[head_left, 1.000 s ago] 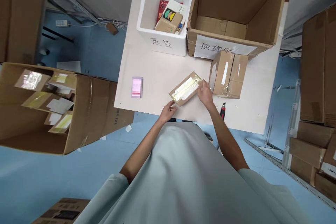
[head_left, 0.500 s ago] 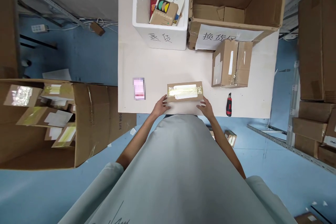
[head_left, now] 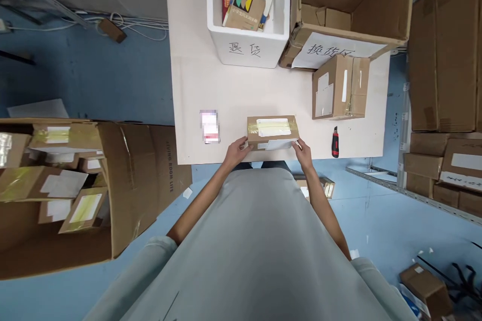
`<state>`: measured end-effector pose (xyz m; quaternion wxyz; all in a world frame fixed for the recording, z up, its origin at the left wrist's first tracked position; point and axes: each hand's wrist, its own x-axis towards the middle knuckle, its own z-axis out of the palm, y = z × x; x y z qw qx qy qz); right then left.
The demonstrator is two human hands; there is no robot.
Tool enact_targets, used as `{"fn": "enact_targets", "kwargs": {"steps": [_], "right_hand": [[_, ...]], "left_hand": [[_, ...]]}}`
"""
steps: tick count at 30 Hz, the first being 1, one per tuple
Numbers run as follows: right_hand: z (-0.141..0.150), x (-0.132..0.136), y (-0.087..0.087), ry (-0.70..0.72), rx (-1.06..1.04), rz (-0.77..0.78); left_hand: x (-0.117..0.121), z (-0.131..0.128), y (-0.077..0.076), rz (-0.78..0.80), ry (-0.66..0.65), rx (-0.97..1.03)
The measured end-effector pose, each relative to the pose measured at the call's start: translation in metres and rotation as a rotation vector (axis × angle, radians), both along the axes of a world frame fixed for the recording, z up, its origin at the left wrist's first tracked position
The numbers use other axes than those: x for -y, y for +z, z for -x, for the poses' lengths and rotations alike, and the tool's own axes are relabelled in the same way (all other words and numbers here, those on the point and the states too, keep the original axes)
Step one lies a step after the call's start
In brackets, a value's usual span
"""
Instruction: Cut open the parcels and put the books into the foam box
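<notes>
A small taped cardboard box point(head_left: 252, 128) with white labels on its top and near side rests near the front edge of the white table point(head_left: 233, 88). My left hand point(head_left: 237, 153) grips its left end, thumb on the near side. At the opposite end, the fingers of my right hand point(head_left: 302, 153) pinch the near right corner. To the right lies a red and black utility knife point(head_left: 335, 142). A pinkish, blurred-out flat item point(head_left: 210, 126) is left of the box.
Behind stand a white foam bin point(head_left: 248, 52) with several books point(head_left: 246, 7) and a large open carton point(head_left: 350, 35) bearing a paper sign. A closed cardboard box point(head_left: 341, 88) sits before that carton. On the left, another big carton point(head_left: 131, 185) holds several parcels.
The small box has turned from slanted to lying straight along the table edge, then tipped so its near side shows. Both hands, apart from its ends half a second ago, now hold it.
</notes>
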<state>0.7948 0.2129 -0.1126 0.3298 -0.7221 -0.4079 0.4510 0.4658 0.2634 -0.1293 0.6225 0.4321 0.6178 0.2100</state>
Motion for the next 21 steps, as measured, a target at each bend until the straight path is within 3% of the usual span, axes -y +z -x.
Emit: {"fn": "enact_targets", "kwargs": {"steps": [6, 14, 21], "right_hand": [[0.025, -0.015, 0.012, -0.081, 0.015, -0.001], [0.02, -0.061, -0.003, -0.104, 0.212, 0.046], [0.019, -0.052, -0.015, -0.043, 0.117, 0.057]], "left_hand": [[0.0, 0.01, 0.012, 0.1, -0.017, -0.004], [-0.024, 0.012, 0.007, 0.024, -0.087, 0.1], [-0.029, 0.016, -0.002, 0.029, -0.087, 0.119]]}}
